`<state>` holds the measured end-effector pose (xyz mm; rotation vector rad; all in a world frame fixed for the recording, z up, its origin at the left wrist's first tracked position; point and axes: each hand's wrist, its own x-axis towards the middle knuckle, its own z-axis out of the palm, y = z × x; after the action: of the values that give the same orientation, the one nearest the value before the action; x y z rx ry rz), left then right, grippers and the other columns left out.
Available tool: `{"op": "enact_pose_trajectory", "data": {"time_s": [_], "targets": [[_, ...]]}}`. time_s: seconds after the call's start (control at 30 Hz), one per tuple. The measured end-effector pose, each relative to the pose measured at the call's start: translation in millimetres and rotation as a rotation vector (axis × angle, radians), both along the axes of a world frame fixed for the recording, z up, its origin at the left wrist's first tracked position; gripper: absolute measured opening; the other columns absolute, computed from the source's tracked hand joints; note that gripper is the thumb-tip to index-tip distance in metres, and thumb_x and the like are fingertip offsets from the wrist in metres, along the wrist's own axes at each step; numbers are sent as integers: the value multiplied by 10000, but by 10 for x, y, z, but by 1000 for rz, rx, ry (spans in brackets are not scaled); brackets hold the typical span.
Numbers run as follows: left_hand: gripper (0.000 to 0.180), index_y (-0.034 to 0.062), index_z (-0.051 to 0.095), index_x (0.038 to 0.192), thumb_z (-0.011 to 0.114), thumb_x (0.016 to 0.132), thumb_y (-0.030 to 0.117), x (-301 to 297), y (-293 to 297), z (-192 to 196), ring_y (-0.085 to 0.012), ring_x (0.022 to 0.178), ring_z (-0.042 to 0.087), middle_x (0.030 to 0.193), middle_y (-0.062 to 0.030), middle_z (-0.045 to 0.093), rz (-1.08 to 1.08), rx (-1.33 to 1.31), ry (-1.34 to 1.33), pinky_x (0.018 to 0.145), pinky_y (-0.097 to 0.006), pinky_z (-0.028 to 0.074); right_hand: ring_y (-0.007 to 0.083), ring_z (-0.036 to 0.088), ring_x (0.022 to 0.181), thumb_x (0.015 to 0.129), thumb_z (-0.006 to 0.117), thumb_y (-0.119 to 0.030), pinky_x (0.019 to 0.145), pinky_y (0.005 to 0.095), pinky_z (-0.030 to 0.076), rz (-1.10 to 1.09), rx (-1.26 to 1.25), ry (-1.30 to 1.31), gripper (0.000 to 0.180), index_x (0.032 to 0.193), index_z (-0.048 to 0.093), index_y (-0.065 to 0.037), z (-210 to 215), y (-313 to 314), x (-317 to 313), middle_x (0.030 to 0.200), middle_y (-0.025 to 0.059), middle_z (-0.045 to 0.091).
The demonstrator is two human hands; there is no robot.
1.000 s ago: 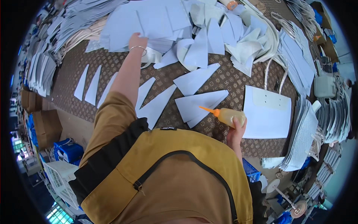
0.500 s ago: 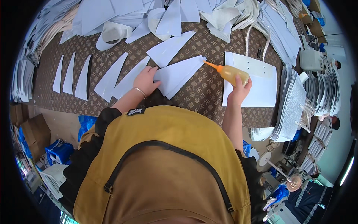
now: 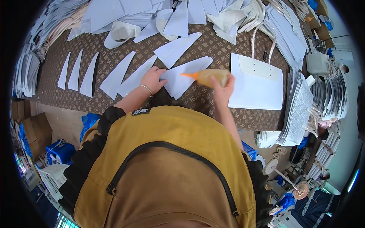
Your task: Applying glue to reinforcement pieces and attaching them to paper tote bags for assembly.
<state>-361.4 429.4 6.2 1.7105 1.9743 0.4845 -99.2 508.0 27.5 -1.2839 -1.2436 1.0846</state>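
Note:
My right hand (image 3: 223, 90) is wrapped round a squeeze bottle (image 3: 209, 77) of yellowish liquid, blurred by motion. Its orange nozzle points left, over a white tapered sheet (image 3: 186, 74) on the table. Bent fingers of my left hand (image 3: 153, 80) grip the left end of that sheet, the thumb on its face; another white edge shows beneath it. Just beyond lies a second tapered sheet (image 3: 176, 49). Close to my left hand's other side, a long curved piece (image 3: 133, 78) lies partly under the wrist.
More curved white pieces (image 3: 87, 78) lie in a row at the left. A white rectangular panel (image 3: 256, 89) with a strap handle (image 3: 272, 51) lies at the right, beside stacked sheets (image 3: 294, 110). Heaped white sheets (image 3: 138, 19) line the far side of the patterned brown tablecloth (image 3: 121, 47).
The bottle in my right hand has swung left and slightly nearer, from the tapered sheet's far right tip to over its middle. My left hand keeps its place on the sheet.

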Motion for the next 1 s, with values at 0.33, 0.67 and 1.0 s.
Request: {"op": "enact_pose_trajectory", "data": {"time_s": [0.33,0.67,1.0], "targets": [[312,98,631,1056,618,746,126,-105,42,-122,-300,840,551,894,-129,551,-16,0,-136,764,-363,461,170,514,987,695,742,-60,850,295,446,-23,-27,13,555,1156,439,-6,75,62,64,1076,85,523],[291,92,639,1035,600,747,101,-134,27,-187,-274,790,567,875,-117,551,8,0,-198,730,-352,472,173,525,963,693,735,-68,848,300,447,100,154,-235,550,1153,438,-14,46,-219,-135,1063,96,534],[251,71,630,990,605,740,87,-88,69,-88,-268,793,567,877,-109,557,-2,5,-148,724,-339,472,179,514,987,713,719,-76,872,314,431,-111,56,-114,553,1179,429,-9,65,260,245,1073,100,527]]}}
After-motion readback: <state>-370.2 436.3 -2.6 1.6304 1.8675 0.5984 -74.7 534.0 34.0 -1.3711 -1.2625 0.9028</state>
